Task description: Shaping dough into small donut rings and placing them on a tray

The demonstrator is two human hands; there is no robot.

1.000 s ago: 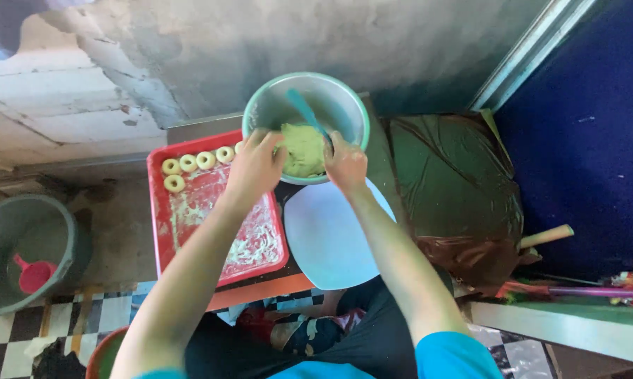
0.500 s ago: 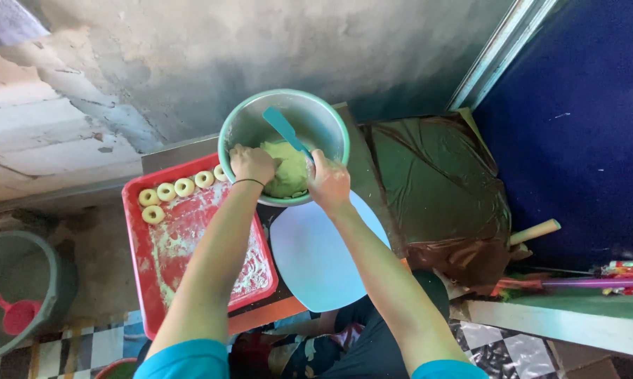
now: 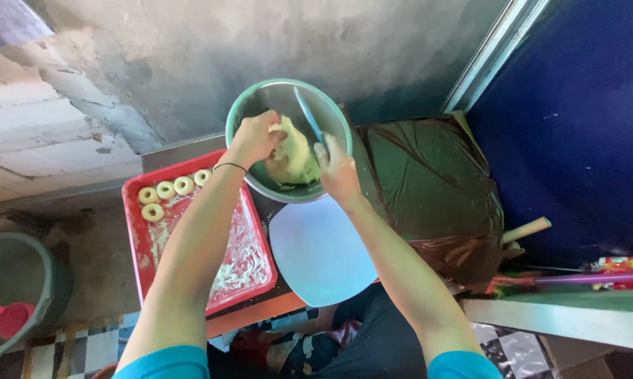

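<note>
Both hands reach into the round green-rimmed metal bowl [image 3: 288, 140]: the left hand [image 3: 254, 137] grasps the pale yellow dough lump [image 3: 293, 154], the right hand [image 3: 336, 168] presses its side, beside a blue spatula [image 3: 308, 116]; left of them sits a red plastic tray [image 3: 197, 238]

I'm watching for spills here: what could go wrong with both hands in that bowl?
The green bowl sits near the table's back edge, so pulling at the sticky dough with the left hand and right hand might tip it. The blue scraper leaning inside could slide out.
</note>
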